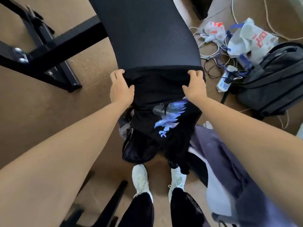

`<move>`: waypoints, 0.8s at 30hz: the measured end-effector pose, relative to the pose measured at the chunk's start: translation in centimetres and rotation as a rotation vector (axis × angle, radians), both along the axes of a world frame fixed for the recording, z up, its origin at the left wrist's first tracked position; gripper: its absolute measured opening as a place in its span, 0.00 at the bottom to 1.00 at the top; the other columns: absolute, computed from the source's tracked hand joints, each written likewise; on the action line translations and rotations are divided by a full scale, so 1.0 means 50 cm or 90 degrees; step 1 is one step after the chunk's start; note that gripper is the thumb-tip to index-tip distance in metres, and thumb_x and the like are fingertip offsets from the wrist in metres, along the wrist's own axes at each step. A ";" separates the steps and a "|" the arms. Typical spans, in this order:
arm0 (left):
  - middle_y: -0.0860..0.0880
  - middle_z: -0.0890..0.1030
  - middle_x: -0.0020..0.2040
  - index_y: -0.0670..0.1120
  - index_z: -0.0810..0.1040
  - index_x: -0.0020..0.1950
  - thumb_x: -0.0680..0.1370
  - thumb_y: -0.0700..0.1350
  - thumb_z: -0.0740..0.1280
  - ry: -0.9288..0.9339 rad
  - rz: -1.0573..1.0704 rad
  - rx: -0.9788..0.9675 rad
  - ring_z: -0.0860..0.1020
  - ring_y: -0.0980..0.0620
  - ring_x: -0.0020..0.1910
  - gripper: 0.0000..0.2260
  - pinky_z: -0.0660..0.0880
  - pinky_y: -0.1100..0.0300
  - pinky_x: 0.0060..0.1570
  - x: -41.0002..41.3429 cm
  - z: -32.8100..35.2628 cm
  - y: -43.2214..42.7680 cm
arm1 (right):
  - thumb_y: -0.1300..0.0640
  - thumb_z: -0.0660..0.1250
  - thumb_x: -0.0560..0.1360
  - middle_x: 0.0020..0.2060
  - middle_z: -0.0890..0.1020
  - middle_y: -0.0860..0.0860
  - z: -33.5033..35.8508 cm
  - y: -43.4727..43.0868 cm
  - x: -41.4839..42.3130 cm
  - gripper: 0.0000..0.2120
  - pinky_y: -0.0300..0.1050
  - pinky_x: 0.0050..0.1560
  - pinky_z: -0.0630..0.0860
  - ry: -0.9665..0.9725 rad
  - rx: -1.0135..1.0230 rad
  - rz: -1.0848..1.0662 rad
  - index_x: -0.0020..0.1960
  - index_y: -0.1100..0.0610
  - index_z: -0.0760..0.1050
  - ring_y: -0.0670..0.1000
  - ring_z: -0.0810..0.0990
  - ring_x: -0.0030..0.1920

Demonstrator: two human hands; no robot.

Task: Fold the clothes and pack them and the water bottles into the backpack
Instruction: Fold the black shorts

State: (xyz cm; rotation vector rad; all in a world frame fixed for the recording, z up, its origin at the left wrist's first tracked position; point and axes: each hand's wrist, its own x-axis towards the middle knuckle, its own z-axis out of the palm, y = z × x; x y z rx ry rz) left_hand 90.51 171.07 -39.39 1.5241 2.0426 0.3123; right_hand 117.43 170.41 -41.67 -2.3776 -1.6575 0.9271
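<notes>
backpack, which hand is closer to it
Right. The right hand grips the shirt at its top corner on the side toward the backpack. The left hand grips the opposite corner, with the shirt's width between it and the backpack.

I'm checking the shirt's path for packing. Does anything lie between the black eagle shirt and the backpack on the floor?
Yes. The left hand and right hand grip the shirt, so nothing separates them. Between shirt and backpack, a power strip and tangled cables lie on the floor, close beside the backpack.
</notes>
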 end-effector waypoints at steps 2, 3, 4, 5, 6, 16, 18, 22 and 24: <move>0.47 0.71 0.68 0.48 0.72 0.62 0.81 0.42 0.67 0.025 0.011 0.024 0.78 0.40 0.55 0.11 0.72 0.50 0.51 -0.011 -0.012 0.017 | 0.61 0.71 0.77 0.66 0.70 0.59 -0.021 0.015 0.018 0.19 0.55 0.59 0.74 -0.029 0.034 0.016 0.66 0.59 0.72 0.64 0.77 0.57; 0.48 0.73 0.66 0.48 0.75 0.60 0.81 0.43 0.66 0.026 0.023 0.036 0.78 0.41 0.54 0.08 0.71 0.52 0.51 -0.017 -0.015 0.023 | 0.61 0.71 0.77 0.63 0.72 0.59 -0.025 0.023 0.026 0.15 0.55 0.57 0.74 -0.041 0.044 0.024 0.63 0.60 0.75 0.65 0.77 0.56; 0.48 0.75 0.64 0.49 0.77 0.58 0.81 0.44 0.66 0.019 0.033 0.045 0.79 0.42 0.54 0.07 0.71 0.53 0.51 -0.024 -0.017 0.027 | 0.61 0.70 0.77 0.60 0.74 0.60 -0.026 0.030 0.034 0.11 0.54 0.55 0.73 -0.052 0.051 0.033 0.59 0.60 0.77 0.65 0.77 0.55; 0.49 0.76 0.63 0.49 0.79 0.58 0.81 0.45 0.66 0.007 0.042 0.054 0.79 0.43 0.54 0.07 0.72 0.53 0.52 -0.029 -0.016 0.029 | 0.61 0.70 0.78 0.58 0.75 0.60 -0.023 0.036 0.040 0.09 0.53 0.54 0.73 -0.059 0.055 0.041 0.57 0.61 0.79 0.65 0.77 0.56; 0.50 0.78 0.63 0.50 0.81 0.58 0.81 0.46 0.66 0.000 0.048 0.064 0.79 0.44 0.55 0.08 0.74 0.52 0.53 -0.033 -0.010 0.029 | 0.60 0.69 0.78 0.56 0.77 0.60 -0.017 0.041 0.046 0.07 0.52 0.53 0.72 -0.055 0.061 0.042 0.55 0.61 0.80 0.64 0.77 0.56; 0.53 0.73 0.38 0.44 0.72 0.48 0.86 0.48 0.59 -0.123 0.087 0.040 0.72 0.51 0.40 0.11 0.66 0.54 0.41 -0.033 0.202 -0.019 | 0.62 0.62 0.80 0.38 0.76 0.44 0.215 -0.051 0.065 0.02 0.54 0.52 0.73 0.204 0.172 -0.196 0.51 0.57 0.70 0.55 0.76 0.44; 0.50 0.74 0.39 0.42 0.72 0.47 0.86 0.51 0.57 -0.118 0.121 0.022 0.72 0.50 0.40 0.15 0.67 0.53 0.42 -0.042 0.263 -0.033 | 0.63 0.62 0.81 0.39 0.77 0.46 0.285 -0.079 0.048 0.01 0.47 0.48 0.69 0.241 0.168 -0.172 0.52 0.59 0.70 0.55 0.76 0.44; 0.47 0.76 0.41 0.42 0.74 0.47 0.86 0.52 0.57 -0.101 0.118 -0.025 0.74 0.49 0.42 0.17 0.69 0.54 0.43 -0.073 0.398 -0.070 | 0.56 0.68 0.81 0.39 0.78 0.47 0.430 -0.131 0.008 0.07 0.41 0.41 0.66 0.306 0.101 -0.039 0.52 0.57 0.71 0.49 0.75 0.39; 0.50 0.73 0.37 0.47 0.71 0.41 0.86 0.52 0.57 -0.085 0.071 -0.050 0.72 0.53 0.38 0.16 0.66 0.56 0.39 -0.089 0.469 -0.090 | 0.54 0.74 0.77 0.41 0.79 0.46 0.493 -0.145 0.013 0.12 0.39 0.42 0.66 0.307 0.072 0.039 0.53 0.56 0.73 0.45 0.75 0.39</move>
